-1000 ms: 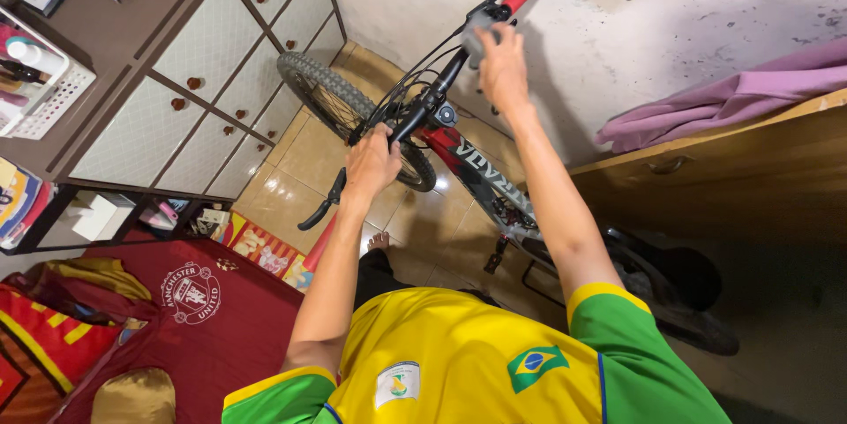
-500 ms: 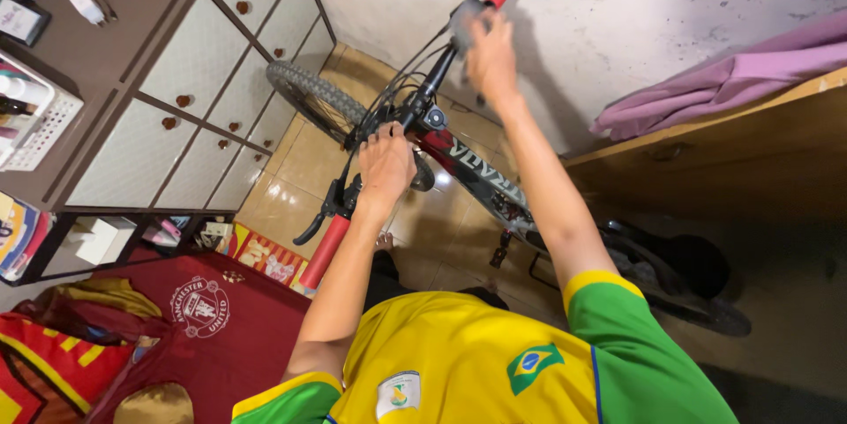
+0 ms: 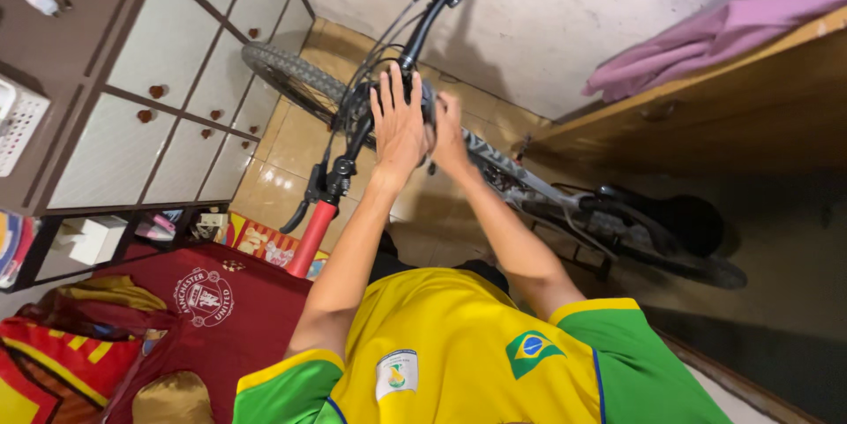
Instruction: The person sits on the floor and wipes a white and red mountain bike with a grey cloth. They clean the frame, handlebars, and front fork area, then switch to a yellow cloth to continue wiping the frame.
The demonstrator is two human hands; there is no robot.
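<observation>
Mid-frame, the bicycle [image 3: 494,159] leans along the pale wall, its black handlebar [image 3: 415,45] running from a red grip [image 3: 311,239] at lower left to another at the top edge. The left hand [image 3: 399,124] lies open-fingered over the bar's centre; the right hand [image 3: 448,135] curls beside it, its hold hidden. Left of centre, colourful flat packages [image 3: 269,243] lie on the floor below a white-fronted drawer cabinet [image 3: 168,62].

A brown cabinet [image 3: 132,97] with pale drawer fronts stands on the yellowish tiled floor [image 3: 282,168]. A stained whitish wall [image 3: 565,27] meets a wooden bed frame [image 3: 706,115] under pink bedding [image 3: 732,27].
</observation>
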